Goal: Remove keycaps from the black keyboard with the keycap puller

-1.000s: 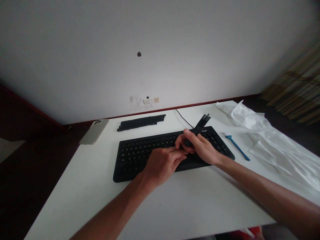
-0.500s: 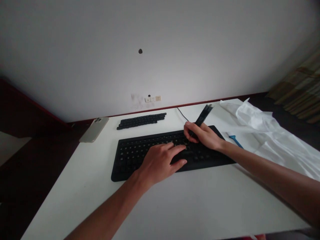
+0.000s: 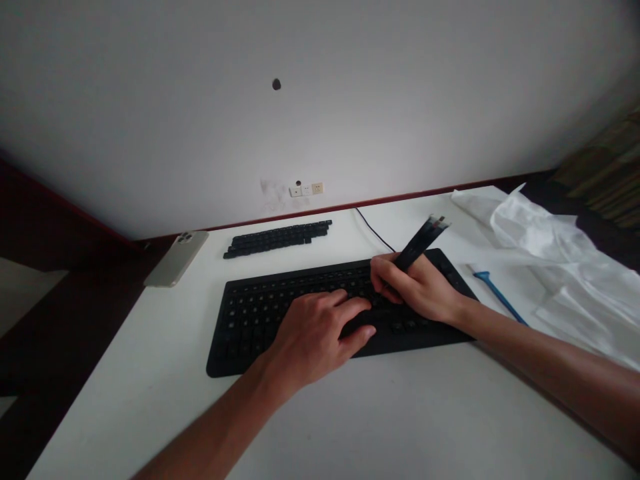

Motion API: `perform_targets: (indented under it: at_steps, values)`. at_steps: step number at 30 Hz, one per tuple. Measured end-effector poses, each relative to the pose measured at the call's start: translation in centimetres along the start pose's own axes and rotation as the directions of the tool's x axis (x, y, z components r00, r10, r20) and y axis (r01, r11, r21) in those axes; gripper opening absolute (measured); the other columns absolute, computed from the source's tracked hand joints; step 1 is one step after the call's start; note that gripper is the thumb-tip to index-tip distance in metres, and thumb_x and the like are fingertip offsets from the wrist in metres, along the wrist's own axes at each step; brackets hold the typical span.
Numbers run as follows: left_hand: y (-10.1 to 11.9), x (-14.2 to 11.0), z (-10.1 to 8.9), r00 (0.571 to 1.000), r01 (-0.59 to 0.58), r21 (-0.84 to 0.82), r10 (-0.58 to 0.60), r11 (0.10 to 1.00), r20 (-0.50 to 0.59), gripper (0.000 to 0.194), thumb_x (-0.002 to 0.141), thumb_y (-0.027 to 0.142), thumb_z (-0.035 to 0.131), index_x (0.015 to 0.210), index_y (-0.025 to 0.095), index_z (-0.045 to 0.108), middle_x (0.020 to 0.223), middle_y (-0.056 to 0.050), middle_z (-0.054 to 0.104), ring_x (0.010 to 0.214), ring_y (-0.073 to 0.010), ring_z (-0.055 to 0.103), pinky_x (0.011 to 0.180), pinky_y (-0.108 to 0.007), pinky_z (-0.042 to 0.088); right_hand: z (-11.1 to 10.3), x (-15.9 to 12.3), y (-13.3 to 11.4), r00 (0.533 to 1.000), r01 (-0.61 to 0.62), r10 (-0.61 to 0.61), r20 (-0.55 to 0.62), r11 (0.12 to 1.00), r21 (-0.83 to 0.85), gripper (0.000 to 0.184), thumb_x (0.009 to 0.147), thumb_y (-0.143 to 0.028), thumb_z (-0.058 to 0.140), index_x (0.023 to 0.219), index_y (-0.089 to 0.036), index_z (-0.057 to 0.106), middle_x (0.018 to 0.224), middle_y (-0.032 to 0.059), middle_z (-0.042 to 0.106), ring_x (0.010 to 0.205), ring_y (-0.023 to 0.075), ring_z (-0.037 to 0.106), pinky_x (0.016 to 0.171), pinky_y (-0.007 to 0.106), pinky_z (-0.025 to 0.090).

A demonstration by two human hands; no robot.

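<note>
A black keyboard [image 3: 235, 357] lies across the white table, with its keycaps off over much of it and bare switch posts showing. My left hand [image 3: 320, 327] rests on its middle, palm down, thumb and fingers apart and holding nothing. Just right of it, my right hand [image 3: 413, 283] grips a black, flat, stick-like tool [image 3: 423, 245]. The tool slants up to the right with its upper end clear of the fist; its lower end is hidden by my fingers, over the keyboard's right half. Rows of loose black keycaps [image 3: 277, 239] lie behind the keyboard.
A phone [image 3: 177, 259] lies face down at the table's back left. To the right are a blue-handled brush [image 3: 503, 297] and a crumpled white cloth or plastic sheet [image 3: 575, 280]. A black cable [image 3: 373, 228] runs behind the keyboard toward the wall with sockets [image 3: 306, 191].
The view has shifted slightly. The tool in my right hand tilts a little further to the right. My left hand stays in place on the keyboard.
</note>
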State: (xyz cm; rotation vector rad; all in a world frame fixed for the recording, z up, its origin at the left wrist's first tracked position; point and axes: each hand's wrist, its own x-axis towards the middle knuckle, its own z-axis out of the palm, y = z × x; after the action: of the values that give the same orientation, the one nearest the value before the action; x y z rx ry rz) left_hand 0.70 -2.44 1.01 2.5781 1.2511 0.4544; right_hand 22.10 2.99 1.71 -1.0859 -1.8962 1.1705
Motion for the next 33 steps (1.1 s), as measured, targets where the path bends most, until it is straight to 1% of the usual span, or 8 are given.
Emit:
perform_targets:
  at_steps: [3, 5, 7, 12, 16, 25, 29, 33]
  values:
    - [-0.1, 0.0, 0.2, 0.997, 0.052, -0.095, -0.057, 0.994, -0.049, 0.023, 0.097, 0.036, 0.06, 0.119, 0.027, 0.062, 0.095, 0.001, 0.072, 0.083, -0.0176, 0.071, 0.076, -0.031, 0.058, 0.2, 0.0, -0.2, 1.0, -0.004, 0.003, -0.01, 0.999, -0.044, 0.048, 0.103, -0.042, 0.044, 0.064, -0.019, 0.059, 0.048, -0.0036, 0.05, 0.044, 0.0091, 0.044, 0.048, 0.024, 0.035]
    - [-0.2, 0.1, 0.4, 0.99, 0.108, -0.146, -0.12, 0.983, -0.078, 0.028, 0.094, 0.033, 0.064, 0.12, 0.025, 0.057, 0.089, 0.002, 0.071, 0.076, -0.0162, 0.07, 0.07, -0.029, 0.058, 0.4, 0.0, -0.4, 1.0, -0.001, -0.001, -0.015, 0.996, -0.093, 0.046, 0.102, -0.038, 0.045, 0.063, -0.018, 0.059, 0.048, -0.0034, 0.051, 0.043, 0.0089, 0.045, 0.048, 0.024, 0.036]
    - [-0.3, 0.0, 0.6, 0.985, 0.133, -0.162, -0.148, 0.978, -0.089, 0.033, 0.091, 0.033, 0.067, 0.12, 0.023, 0.053, 0.083, 0.003, 0.069, 0.072, -0.016, 0.07, 0.068, -0.028, 0.057, 0.6, -0.1, -0.5, 1.0, 0.009, -0.011, -0.014, 0.989, -0.147, 0.042, 0.101, -0.033, 0.046, 0.063, -0.018, 0.059, 0.048, -0.0033, 0.053, 0.043, 0.0089, 0.046, 0.049, 0.024, 0.036]
    - [-0.3, 0.0, 0.8, 0.988, 0.115, -0.104, -0.125, 0.988, -0.095, 0.032, 0.092, 0.034, 0.065, 0.119, 0.023, 0.05, 0.082, 0.003, 0.068, 0.072, -0.0175, 0.071, 0.064, -0.028, 0.054, 0.8, -0.2, -0.4, 0.999, 0.002, -0.009, -0.032, 0.977, -0.214, 0.037, 0.097, -0.027, 0.048, 0.063, -0.019, 0.058, 0.049, -0.0028, 0.054, 0.045, 0.0096, 0.049, 0.049, 0.024, 0.035]
    - [-0.2, 0.1, 0.7, 0.99, 0.112, -0.075, -0.118, 0.991, -0.083, 0.031, 0.094, 0.035, 0.063, 0.119, 0.023, 0.049, 0.085, 0.001, 0.07, 0.074, -0.0181, 0.071, 0.063, -0.028, 0.053, 0.9, -0.2, -0.4, 1.0, 0.005, -0.011, -0.024, 0.97, -0.244, 0.037, 0.098, -0.029, 0.048, 0.063, -0.019, 0.058, 0.051, -0.0024, 0.053, 0.047, 0.0103, 0.048, 0.05, 0.025, 0.034]
    - [-0.1, 0.0, 0.7, 0.99, 0.124, -0.061, -0.128, 0.99, -0.061, 0.029, 0.095, 0.036, 0.061, 0.119, 0.023, 0.05, 0.091, 0.0, 0.071, 0.077, -0.0194, 0.072, 0.065, -0.029, 0.053, 1.4, -0.4, -0.8, 0.996, 0.083, -0.084, 0.013, 0.933, -0.349, 0.036, 0.098, -0.029, 0.046, 0.065, -0.019, 0.054, 0.057, -0.0022, 0.052, 0.053, 0.011, 0.046, 0.056, 0.028, 0.033]
    - [-0.1, 0.1, 0.6, 0.991, 0.123, -0.062, -0.126, 0.991, -0.053, 0.027, 0.095, 0.035, 0.06, 0.118, 0.024, 0.051, 0.091, 0.0, 0.072, 0.076, -0.0195, 0.072, 0.065, -0.03, 0.053, 1.6, -0.4, -0.9, 0.997, 0.071, -0.073, 0.011, 0.913, -0.402, 0.036, 0.098, -0.032, 0.045, 0.064, -0.02, 0.053, 0.058, -0.0022, 0.05, 0.054, 0.0115, 0.042, 0.057, 0.03, 0.03]
    - [-0.1, 0.1, 0.5, 0.991, 0.121, -0.062, -0.124, 0.991, -0.049, 0.026, 0.095, 0.035, 0.06, 0.118, 0.024, 0.051, 0.09, 0.001, 0.072, 0.077, -0.0196, 0.072, 0.065, -0.03, 0.053, 1.7, -0.5, -1.0, 0.998, 0.064, -0.066, 0.011, 0.905, -0.421, 0.035, 0.097, -0.032, 0.044, 0.065, -0.02, 0.051, 0.06, -0.0021, 0.049, 0.056, 0.0118, 0.041, 0.058, 0.031, 0.029]
